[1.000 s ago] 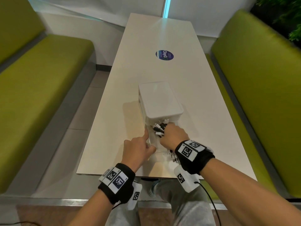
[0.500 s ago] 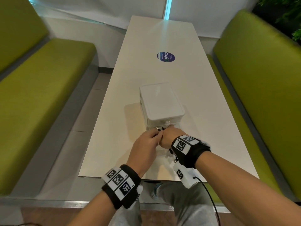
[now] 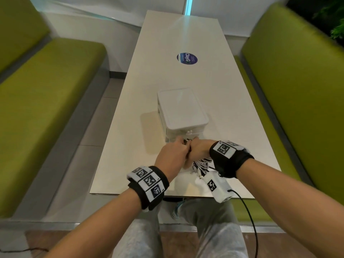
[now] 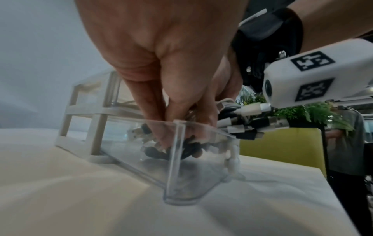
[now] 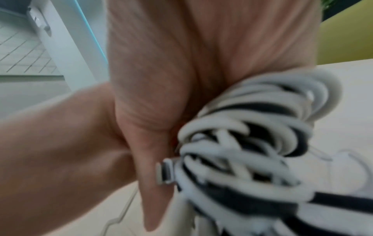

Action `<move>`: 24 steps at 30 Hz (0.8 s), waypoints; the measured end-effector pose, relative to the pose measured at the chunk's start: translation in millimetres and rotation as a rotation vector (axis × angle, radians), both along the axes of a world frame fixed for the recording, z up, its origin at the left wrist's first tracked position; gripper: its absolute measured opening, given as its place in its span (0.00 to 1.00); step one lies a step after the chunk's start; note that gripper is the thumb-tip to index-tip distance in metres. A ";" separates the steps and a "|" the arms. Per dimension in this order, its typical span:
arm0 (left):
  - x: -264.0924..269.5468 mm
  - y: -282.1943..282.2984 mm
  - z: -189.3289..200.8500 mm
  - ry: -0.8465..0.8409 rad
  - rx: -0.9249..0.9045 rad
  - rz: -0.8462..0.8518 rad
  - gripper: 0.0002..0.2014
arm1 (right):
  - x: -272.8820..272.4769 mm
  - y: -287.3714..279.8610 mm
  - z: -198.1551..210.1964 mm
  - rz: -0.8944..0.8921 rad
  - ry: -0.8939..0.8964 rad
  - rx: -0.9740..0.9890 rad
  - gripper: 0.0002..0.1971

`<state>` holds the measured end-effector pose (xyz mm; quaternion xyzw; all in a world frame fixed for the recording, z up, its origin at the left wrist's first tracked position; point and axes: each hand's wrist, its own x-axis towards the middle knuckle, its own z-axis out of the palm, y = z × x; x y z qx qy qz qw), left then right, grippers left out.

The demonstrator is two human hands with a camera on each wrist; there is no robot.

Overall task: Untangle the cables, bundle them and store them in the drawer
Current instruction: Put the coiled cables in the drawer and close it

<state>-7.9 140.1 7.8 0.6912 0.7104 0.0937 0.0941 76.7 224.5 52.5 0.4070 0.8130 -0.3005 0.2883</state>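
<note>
Grip: right hand [image 3: 198, 149] is clutching the cable bundle [image 5: 250, 143] in curled fingers; left hand [image 4: 161, 63] is pinching the bundle's lower end, fingertips reaching down inside the drawer [image 4: 175, 159].
Bundle: black and white cables are sitting coiled together, partly in the drawer, plugs poking over its front wall.
Drawer: clear, standing pulled out of the white organizer [image 3: 181, 110] on the table [image 3: 204, 86].
Progress: untangling and bundling are looking finished; seating the bundle fully and closing the drawer are remaining.
</note>
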 end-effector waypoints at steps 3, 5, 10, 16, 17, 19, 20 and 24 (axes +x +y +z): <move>4.6 2.1 2.9 0.097 -0.053 -0.019 0.22 | 8.8 1.4 2.8 -0.045 0.094 -0.055 0.10; 4.9 1.4 3.8 0.125 -0.089 -0.022 0.22 | 16.1 0.5 0.4 -0.062 0.120 -0.049 0.21; 12.3 -3.2 5.6 0.134 -0.098 -0.018 0.21 | 27.8 -6.7 -9.1 -0.099 0.086 0.101 0.49; 12.3 -15.1 -12.2 0.143 0.003 -0.067 0.34 | 26.3 -10.6 -17.0 -0.275 0.137 0.095 0.31; 12.0 -17.0 -17.4 0.158 0.033 -0.073 0.37 | 26.4 -9.9 -18.7 -0.316 0.162 0.091 0.29; 11.3 -20.3 -19.3 0.149 0.085 -0.089 0.38 | 25.8 -8.2 -22.1 -0.391 0.207 0.075 0.26; 11.4 -21.2 -20.7 0.134 0.094 -0.090 0.39 | 25.9 -7.8 -24.5 -0.420 0.226 0.058 0.26; 9.1 -20.3 -23.4 0.078 0.064 -0.078 0.43 | 23.0 -6.0 -28.1 -0.442 0.267 -0.022 0.26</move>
